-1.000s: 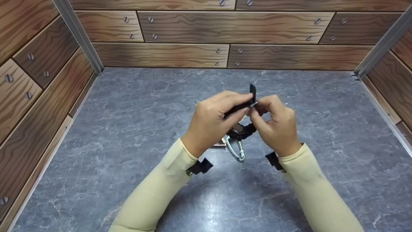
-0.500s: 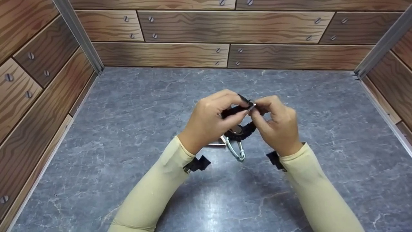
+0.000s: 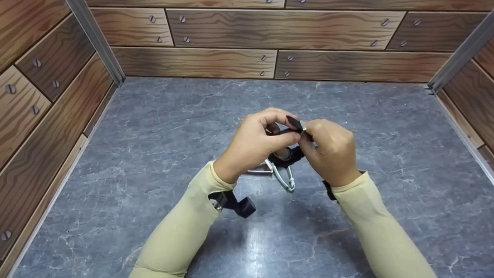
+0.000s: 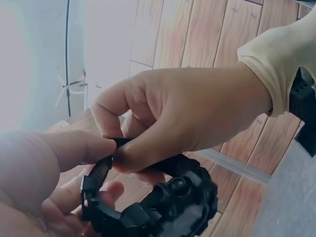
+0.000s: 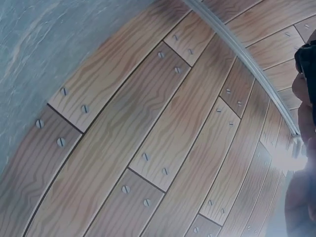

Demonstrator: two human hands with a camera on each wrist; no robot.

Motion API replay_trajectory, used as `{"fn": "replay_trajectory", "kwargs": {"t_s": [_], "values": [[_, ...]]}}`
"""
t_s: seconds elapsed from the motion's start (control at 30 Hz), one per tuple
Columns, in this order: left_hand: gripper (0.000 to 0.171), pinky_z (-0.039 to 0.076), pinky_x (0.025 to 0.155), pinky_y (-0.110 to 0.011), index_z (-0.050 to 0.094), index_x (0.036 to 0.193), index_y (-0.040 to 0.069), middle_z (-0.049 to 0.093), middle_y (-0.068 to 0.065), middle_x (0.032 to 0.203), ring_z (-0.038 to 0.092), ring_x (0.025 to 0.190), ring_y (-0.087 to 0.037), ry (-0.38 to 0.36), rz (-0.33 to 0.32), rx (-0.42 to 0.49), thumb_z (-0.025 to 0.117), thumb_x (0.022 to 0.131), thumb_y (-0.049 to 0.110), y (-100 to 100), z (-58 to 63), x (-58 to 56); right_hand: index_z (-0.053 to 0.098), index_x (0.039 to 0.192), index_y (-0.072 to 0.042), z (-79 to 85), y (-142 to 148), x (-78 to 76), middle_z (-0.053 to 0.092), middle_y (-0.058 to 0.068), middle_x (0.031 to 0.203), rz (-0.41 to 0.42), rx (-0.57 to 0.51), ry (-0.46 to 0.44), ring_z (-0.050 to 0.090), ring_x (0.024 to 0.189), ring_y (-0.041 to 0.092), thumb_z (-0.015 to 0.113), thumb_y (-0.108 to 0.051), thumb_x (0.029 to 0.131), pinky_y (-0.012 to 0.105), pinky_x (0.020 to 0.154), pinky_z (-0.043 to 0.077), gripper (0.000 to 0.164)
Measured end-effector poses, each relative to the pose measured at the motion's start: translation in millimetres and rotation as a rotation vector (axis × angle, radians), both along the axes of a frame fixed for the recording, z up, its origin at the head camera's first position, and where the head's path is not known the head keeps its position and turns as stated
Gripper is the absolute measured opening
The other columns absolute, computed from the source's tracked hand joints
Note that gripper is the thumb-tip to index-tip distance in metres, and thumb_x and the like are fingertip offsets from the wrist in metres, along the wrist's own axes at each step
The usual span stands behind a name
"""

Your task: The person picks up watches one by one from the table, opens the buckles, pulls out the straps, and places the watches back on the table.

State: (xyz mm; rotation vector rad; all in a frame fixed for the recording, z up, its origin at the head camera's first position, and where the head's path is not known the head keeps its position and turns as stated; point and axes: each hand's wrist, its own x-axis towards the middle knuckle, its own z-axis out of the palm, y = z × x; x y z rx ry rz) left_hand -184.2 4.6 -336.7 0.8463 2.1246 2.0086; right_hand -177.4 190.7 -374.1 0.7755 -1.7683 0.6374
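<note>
A black wristwatch (image 3: pixel 295 155) is held up above the table between both hands, its strap bent round into a loop. My left hand (image 3: pixel 258 143) pinches one strap end (image 3: pixel 294 122) between thumb and fingers. Close beside it, my right hand (image 3: pixel 332 150) grips the strap near the small silvery buckle (image 3: pixel 303 126). In the left wrist view the thick watch case (image 4: pixel 185 202) hangs below the right hand (image 4: pixel 168 108), and the left thumb and fingers meet the strap. Fingers hide much of the buckle. Only the edge of a hand (image 5: pixel 308 143) shows in the right wrist view.
Under the hands, a pale green cord-like loop (image 3: pixel 284 180) lies on the grey marbled table (image 3: pixel 173 127). Beside it is a thin-edged flat object (image 3: pixel 260 171), mostly hidden by the left hand. Wood-patterned walls (image 3: pixel 216 61) enclose the back and sides.
The strap's free end, upright a second ago, now slants leftward and sits lower. My right hand has rolled so that more of its back shows. The left wrist has turned slightly.
</note>
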Motion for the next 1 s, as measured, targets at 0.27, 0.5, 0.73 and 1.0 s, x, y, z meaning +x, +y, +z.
{"fn": "replay_trajectory", "kwargs": {"t_s": [0.27,0.5,0.73,1.0], "values": [[0.019,0.052,0.058,-0.025,0.073,0.108,0.001,0.070,-0.005,0.120,0.056,0.069,-0.011,-0.164,-0.134,0.118,0.077,0.090,0.002,4,-9.2,-10.4,0.060,0.086,-0.001,1.0,6,1.0,0.064,0.010,0.070,0.005,0.048,-0.096,0.050,0.054,0.019,0.063,0.008,0.086,0.033,0.048,0.038,0.009],[0.024,0.054,0.057,-0.026,0.074,0.111,0.001,0.068,-0.002,0.125,0.056,0.067,-0.010,-0.089,-0.103,0.114,0.080,0.088,0.004,4,-11.9,-10.9,0.061,0.086,0.000,2.5,4,0.8,0.066,0.011,0.073,0.039,0.036,-0.088,0.052,0.057,0.021,0.063,0.008,0.087,0.034,0.051,0.039,0.008],[0.019,0.039,0.050,-0.021,0.069,0.107,0.002,0.070,-0.004,0.110,0.045,0.059,-0.008,-0.095,-0.178,0.157,0.076,0.089,0.000,3,-12.9,-13.2,0.062,0.085,0.000,8.3,3,5.7,0.063,0.008,0.070,0.122,-0.002,-0.168,0.050,0.055,0.017,0.066,0.013,0.082,0.026,0.052,0.040,0.014],[0.014,0.041,0.049,-0.022,0.068,0.102,-0.005,0.070,-0.006,0.104,0.050,0.061,-0.010,0.080,-0.136,0.218,0.074,0.091,0.000,8,-16.8,-11.9,0.063,0.088,0.001,12.5,2,10.5,0.065,0.008,0.071,0.163,-0.036,-0.241,0.050,0.058,0.013,0.066,0.013,0.085,0.019,0.055,0.039,0.013]]}}
